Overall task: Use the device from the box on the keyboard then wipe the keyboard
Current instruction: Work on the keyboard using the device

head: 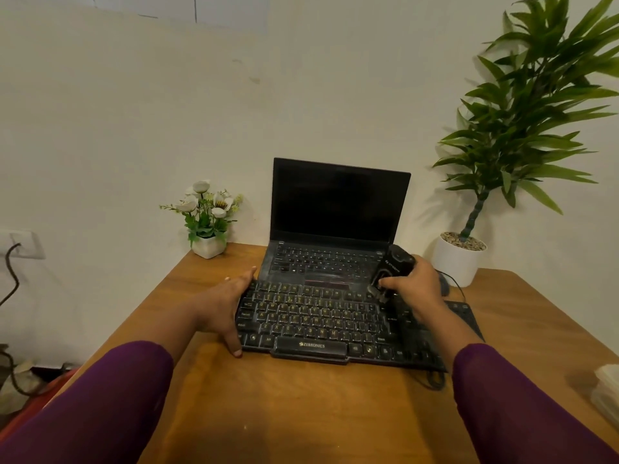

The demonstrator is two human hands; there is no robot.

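A black dusty keyboard [318,323] lies on the wooden table [301,413] in front of an open laptop. My left hand [227,306] rests against the keyboard's left edge, fingers straight along the side and thumb at the front corner. My right hand [415,289] grips a small black handheld device [395,266], held tilted with its nozzle end pointing down at the upper right keys of the keyboard. The right part of the keyboard is partly hidden behind my right hand and forearm.
A black laptop [335,229] with a dark screen stands open right behind the keyboard. A small white pot of white flowers [207,226] stands back left, a tall green plant in a white pot [459,259] back right. Folded pale tissues [606,393] lie at the right edge. A cable [432,380] trails off the keyboard.
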